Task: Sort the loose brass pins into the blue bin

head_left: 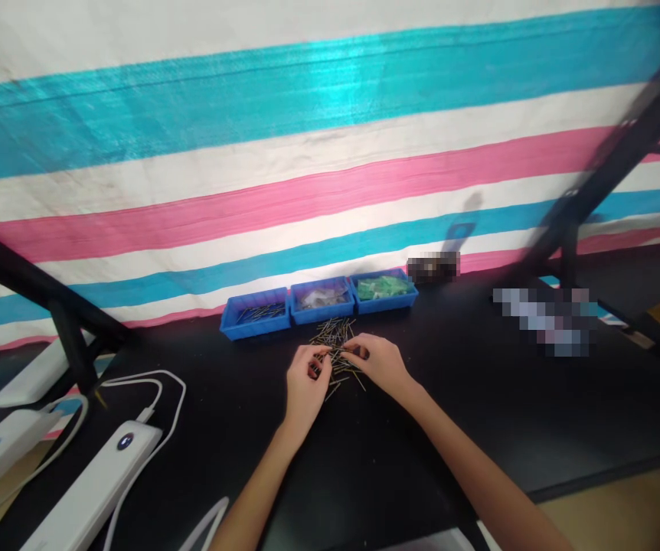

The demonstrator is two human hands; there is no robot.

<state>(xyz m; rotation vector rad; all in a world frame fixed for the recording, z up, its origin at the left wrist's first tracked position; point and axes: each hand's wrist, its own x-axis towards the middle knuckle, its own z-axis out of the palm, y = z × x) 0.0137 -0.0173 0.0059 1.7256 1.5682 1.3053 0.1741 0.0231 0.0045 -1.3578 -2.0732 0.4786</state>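
Observation:
A loose pile of thin metal rods (335, 330) lies on the black table, in front of three blue bins. At the pile's left side my left hand (308, 380) is closed, thumb and fingers curled toward each other. My right hand (380, 363) reaches in from the right with its fingers pinched over the pile. Fingertips of both hands are close together; what they grip is too small to name. The left bin (255, 327) holds more thin rods, the middle bin (323, 312) clear plastic bags, and the right bin (387, 303) green packets.
White power bank (92, 490) and looping white cables lie at the left of the black table (220, 398). Black slanted frame legs stand on both sides. A striped sheet (330, 184) hangs behind. Blurred items sit at the right.

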